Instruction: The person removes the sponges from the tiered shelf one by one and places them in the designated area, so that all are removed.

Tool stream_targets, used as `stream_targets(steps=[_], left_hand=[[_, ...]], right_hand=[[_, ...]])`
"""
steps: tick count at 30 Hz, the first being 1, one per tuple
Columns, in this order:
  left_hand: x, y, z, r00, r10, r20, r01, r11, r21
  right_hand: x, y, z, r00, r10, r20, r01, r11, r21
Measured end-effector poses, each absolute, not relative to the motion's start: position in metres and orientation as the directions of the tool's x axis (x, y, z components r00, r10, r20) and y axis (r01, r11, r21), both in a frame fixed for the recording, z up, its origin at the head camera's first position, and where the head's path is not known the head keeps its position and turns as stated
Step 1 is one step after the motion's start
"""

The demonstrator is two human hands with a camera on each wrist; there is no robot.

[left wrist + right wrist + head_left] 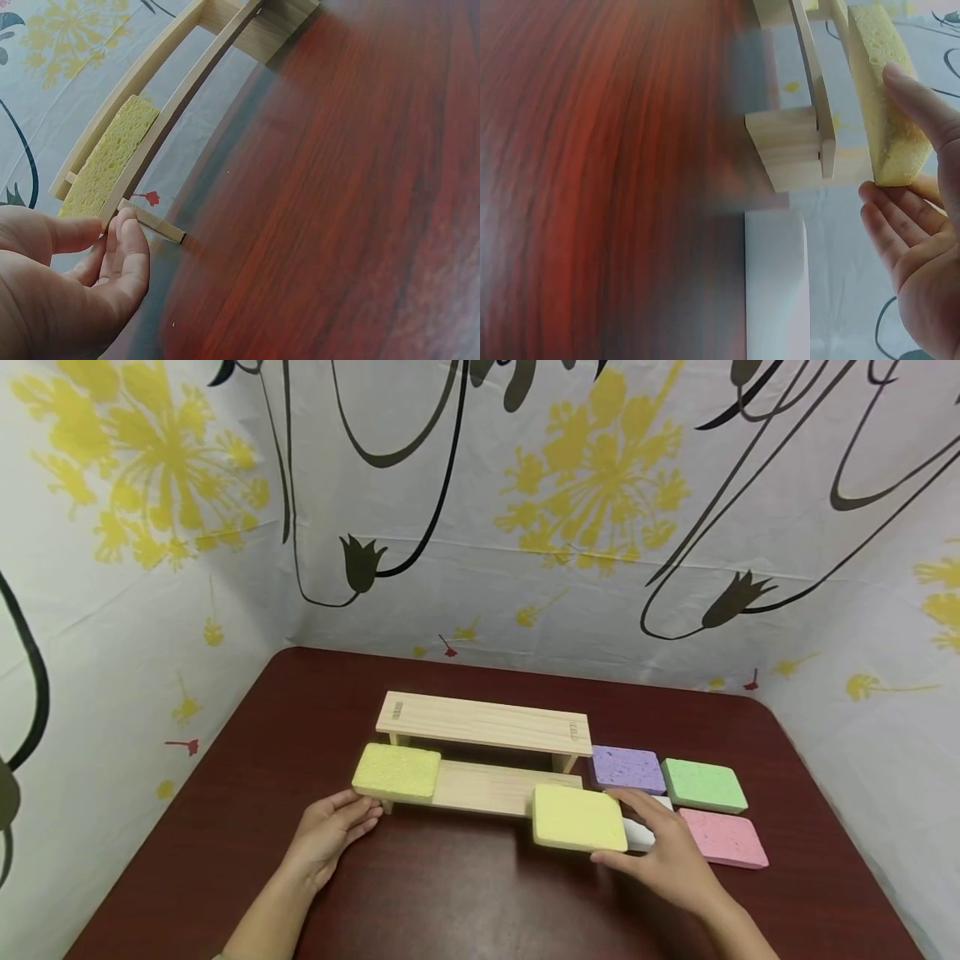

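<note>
My right hand [663, 852] grips a yellow sponge [579, 818] by its right end, thumb on one side and fingers on the other. In the right wrist view this sponge [889, 97] is held apart from the wooden shelf, over its right end. The two-step wooden shelf [487, 787] stands on the table. Another yellow sponge [397, 771] lies flat on the left end of the lower step. At that same end my left hand [333, 831] pinches the board; in the left wrist view the thumb is beside the sponge [112, 157] and the fingertips [129, 225] are below.
Right of the shelf, a purple sponge [628, 769], a green sponge [703, 785] and a pink sponge [723, 838] lie on the dark red table [450, 893]. A white block [637, 835] is partly hidden by my right hand. Patterned fabric [480, 593] hangs around the table.
</note>
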State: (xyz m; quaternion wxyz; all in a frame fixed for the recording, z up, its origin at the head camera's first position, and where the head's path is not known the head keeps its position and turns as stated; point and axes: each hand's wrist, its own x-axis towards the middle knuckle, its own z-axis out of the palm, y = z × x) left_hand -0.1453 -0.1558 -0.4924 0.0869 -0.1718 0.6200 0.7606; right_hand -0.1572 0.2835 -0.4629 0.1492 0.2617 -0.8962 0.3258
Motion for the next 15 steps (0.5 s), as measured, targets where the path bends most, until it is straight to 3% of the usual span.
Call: stream_targets(steps=[15], left_hand=[[-0.145,-0.157,-0.495,-0.928,-0.056,-0.368,-0.342,-0.264,0.902]], right_hand=[[-0.143,0.321,-0.469,-0.838,-0.361,0.41,-0.54,0.657,-0.526]])
